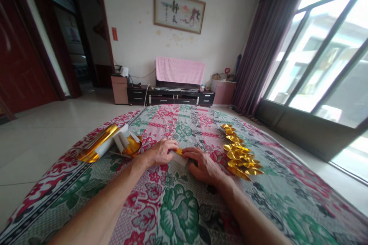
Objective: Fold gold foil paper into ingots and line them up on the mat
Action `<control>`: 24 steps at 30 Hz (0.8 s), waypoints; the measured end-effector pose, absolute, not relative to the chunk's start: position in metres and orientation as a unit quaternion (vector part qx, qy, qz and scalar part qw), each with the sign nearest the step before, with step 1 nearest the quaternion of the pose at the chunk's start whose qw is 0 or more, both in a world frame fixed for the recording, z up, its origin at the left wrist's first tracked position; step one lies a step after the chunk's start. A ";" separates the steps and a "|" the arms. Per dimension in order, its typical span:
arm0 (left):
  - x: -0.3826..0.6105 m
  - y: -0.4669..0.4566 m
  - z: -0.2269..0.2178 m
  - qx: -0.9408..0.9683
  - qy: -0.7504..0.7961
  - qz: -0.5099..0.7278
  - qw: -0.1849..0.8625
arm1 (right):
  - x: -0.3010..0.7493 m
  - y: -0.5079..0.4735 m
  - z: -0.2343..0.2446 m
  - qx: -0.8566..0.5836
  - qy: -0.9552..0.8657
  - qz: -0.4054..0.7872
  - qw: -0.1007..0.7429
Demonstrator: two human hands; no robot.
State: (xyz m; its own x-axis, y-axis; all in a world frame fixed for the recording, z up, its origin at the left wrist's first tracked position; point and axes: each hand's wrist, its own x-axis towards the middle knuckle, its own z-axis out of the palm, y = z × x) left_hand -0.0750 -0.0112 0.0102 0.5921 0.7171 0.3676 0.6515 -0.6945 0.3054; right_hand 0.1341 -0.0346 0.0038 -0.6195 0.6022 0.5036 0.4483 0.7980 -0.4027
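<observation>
Between my hands a small sheet of gold foil paper (180,159) with a pale underside lies on the patterned tablecloth (179,214). My left hand (161,152) pinches its left edge, fingers bent and closed. From the other side my right hand (202,164) holds the right edge with curled fingers, partly covering the paper. To the right of my right hand stretches a row of folded gold paper pieces (240,153), overlapping one another. Left of my left hand rest curled gold and white paper sheets (130,145) and a longer roll of gold paper (100,143).
Ahead stands a low TV cabinet (179,97) with a pink cloth (180,69) draped over what sits on it. A framed picture (178,10) hangs on the wall. A purple curtain (261,42) and glass doors are at right; a doorway opens at left.
</observation>
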 end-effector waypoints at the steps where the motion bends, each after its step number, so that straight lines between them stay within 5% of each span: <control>1: -0.075 -0.011 0.010 0.891 0.381 0.237 0.068 | 0.135 -0.035 0.004 -0.294 -0.891 0.124 0.322; 24: -0.079 -0.006 0.004 0.859 0.421 0.274 0.101 | 0.134 -0.037 0.001 -0.333 -0.889 0.076 0.306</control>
